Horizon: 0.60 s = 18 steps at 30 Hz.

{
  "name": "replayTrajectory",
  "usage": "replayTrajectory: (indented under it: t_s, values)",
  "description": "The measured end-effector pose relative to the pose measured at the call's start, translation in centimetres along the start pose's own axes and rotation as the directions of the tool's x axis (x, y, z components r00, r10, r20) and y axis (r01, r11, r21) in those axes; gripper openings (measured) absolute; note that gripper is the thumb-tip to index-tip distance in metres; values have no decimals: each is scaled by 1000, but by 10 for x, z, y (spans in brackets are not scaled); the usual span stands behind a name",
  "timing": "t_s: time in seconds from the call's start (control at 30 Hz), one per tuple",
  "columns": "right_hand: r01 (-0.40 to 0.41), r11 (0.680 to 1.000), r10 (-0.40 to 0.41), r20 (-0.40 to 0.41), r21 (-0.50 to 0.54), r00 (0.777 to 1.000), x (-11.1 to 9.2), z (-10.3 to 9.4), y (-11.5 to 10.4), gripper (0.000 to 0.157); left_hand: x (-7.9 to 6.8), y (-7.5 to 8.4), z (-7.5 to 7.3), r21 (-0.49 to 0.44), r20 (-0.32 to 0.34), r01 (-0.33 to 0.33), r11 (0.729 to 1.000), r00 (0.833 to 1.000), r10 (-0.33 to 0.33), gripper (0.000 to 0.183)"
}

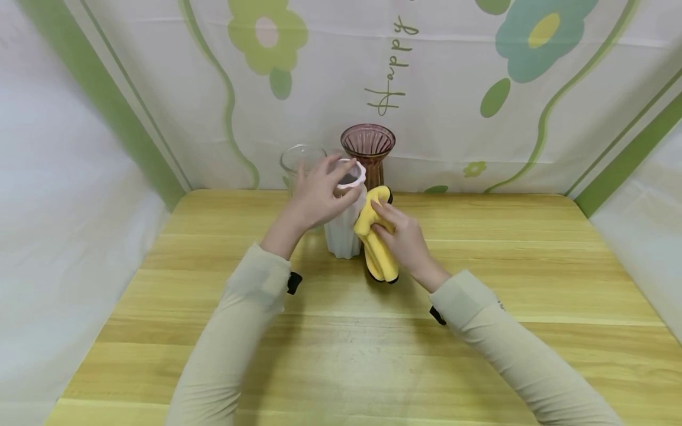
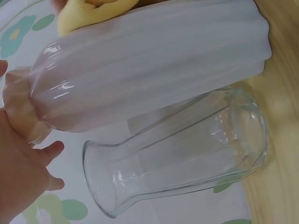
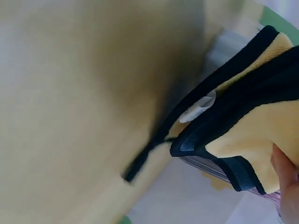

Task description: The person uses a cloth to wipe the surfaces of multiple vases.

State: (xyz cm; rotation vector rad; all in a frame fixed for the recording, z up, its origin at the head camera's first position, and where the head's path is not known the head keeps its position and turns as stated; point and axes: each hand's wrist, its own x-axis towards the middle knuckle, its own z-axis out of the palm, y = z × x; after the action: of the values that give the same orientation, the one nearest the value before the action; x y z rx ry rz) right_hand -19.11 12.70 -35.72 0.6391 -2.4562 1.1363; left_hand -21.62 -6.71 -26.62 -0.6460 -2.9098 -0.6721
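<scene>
A white fluted vase [image 1: 342, 234] stands upright near the back of the wooden table. My left hand [image 1: 318, 196] holds it at the scalloped rim, thumb on the near side and a finger across the far side. In the left wrist view two fingertips [image 2: 54, 151] stick out past the vase's neck. My right hand [image 1: 404, 238] pinches a folded yellow cloth [image 1: 379, 257] with dark edging, against the vase's right side. A white tag [image 3: 198, 108] shows between the cloth's folds in the right wrist view.
A clear glass vase [image 2: 187, 151] stands just left of the white one. Behind to the right is a purple-pink glass vase [image 1: 367, 145] with a flared mouth. A white sheet with printed flowers [image 1: 266, 32] hangs at the wooden table's [image 1: 506, 254] back edge.
</scene>
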Motion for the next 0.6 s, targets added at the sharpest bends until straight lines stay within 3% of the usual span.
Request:
replayTrajectory:
  t_s: [0.2,0.3,0.43,0.6]
  values:
    - [-90,991,107,183,-98,977,-13,8,15,46,1,3,5,28,-54,37,999,998,-36,66]
    - [-102,987,129,221,-128,967,-16,10,18,46,1,4,6,64,-64,45,997,997,-41,68]
    - [-80,989,102,185,-121,977,-16,9,17,45,2,4,5,84,-73,44,996,997,-38,70]
    - [-52,997,57,89,-65,994,-9,3,8,43,1,2,3,41,-70,39,998,997,-36,67]
